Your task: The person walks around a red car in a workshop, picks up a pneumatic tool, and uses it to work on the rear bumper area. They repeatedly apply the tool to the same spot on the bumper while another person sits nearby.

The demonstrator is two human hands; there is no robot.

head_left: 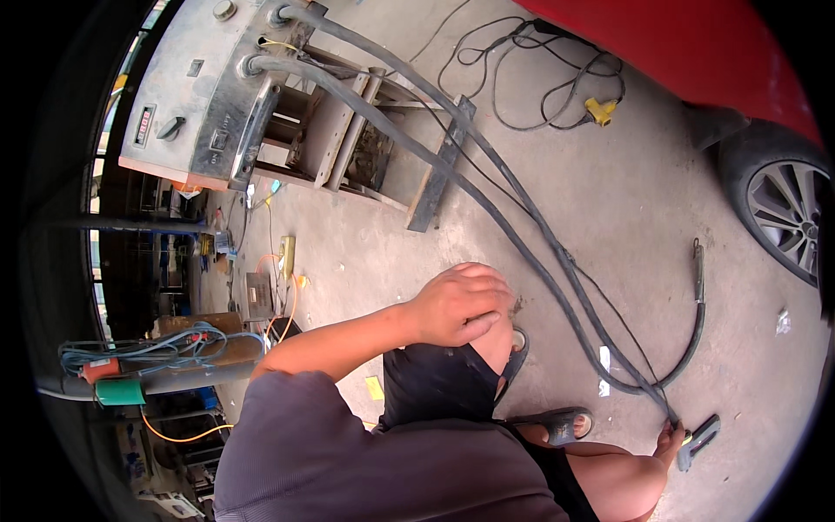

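My left hand (465, 304) rests over my bent knee (494, 341), palm down, with its fingers laid loosely across it and nothing in it. Low on the right, my right hand (668, 445) is closed at the end of a thick black cable (574, 287). A dark grey gun-shaped tool (699, 442) sticks out beyond those fingers, just above the floor; my hand hides its grip. Another thick cable (694, 352) curves up beside it and ends in a metal lug (698, 257) lying on the concrete. A thinner black wire (622, 311) runs along the cables.
Both thick cables come from a grey machine (187, 96) with a dial, on a metal frame (348, 130). A red car (696, 52) with its wheel (787, 209) stands right. A coiled black cord (557, 104) with a yellow plug (600, 111) lies behind. Blue cable (187, 348) hangs left.
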